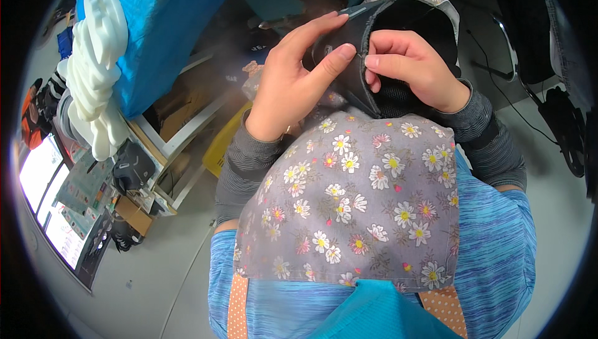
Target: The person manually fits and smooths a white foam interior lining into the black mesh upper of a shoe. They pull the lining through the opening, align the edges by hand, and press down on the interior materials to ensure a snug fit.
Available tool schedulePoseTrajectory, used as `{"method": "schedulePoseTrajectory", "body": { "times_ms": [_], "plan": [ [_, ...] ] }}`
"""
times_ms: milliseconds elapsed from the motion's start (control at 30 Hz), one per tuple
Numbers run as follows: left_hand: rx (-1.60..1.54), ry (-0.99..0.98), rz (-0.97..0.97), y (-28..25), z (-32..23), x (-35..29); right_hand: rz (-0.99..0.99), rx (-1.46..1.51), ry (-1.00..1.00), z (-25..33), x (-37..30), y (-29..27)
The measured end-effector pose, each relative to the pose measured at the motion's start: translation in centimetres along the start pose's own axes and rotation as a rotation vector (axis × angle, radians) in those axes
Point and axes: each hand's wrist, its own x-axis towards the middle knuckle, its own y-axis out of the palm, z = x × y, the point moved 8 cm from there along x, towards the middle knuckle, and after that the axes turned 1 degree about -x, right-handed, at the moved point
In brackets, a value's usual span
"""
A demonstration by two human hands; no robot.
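Observation:
A dark, hollow fabric piece [398, 16] with a thick edge and a black mesh lining lies over my lap. It looks like a shoe upper, but its exact kind is not clear. My left hand [296, 71] holds its outer side, thumb near the edge and fingers spread along the top. My right hand [414, 68] reaches over the opening, its thumb and forefinger pinched together at that edge. Anything small between those fingertips is too fine to make out. Below the piece spreads a grey floral apron [349, 202] over my blue clothing.
Left of me, a stack of white sole-shaped pieces [96, 71] stands beside a blue plastic sheet [162, 21]. Under it is a frame with shelves [199, 121], near a dark shoe [132, 164] and a cardboard box [132, 214]. A metal chair leg [507, 49] and a cable [523, 118] lie to the right.

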Motion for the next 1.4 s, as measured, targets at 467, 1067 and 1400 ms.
{"method": "schedulePoseTrajectory", "body": {
  "times_ms": [467, 1067, 1400],
  "plan": [
    [0.144, 0.023, -0.008, 0.0, -0.8, -0.2, -0.253, -0.308, 0.013, 1.9, -0.6, 0.2],
    [0.102, 0.041, -0.034, 0.1, -0.3, 0.1, -0.278, -0.053, 0.136, 0.1, -0.2, -0.8],
    [0.285, -0.057, 0.054, 1.1, -0.7, -0.1, -0.272, -0.056, 0.262, -2.9, 0.1, -2.4]
  ]
}}
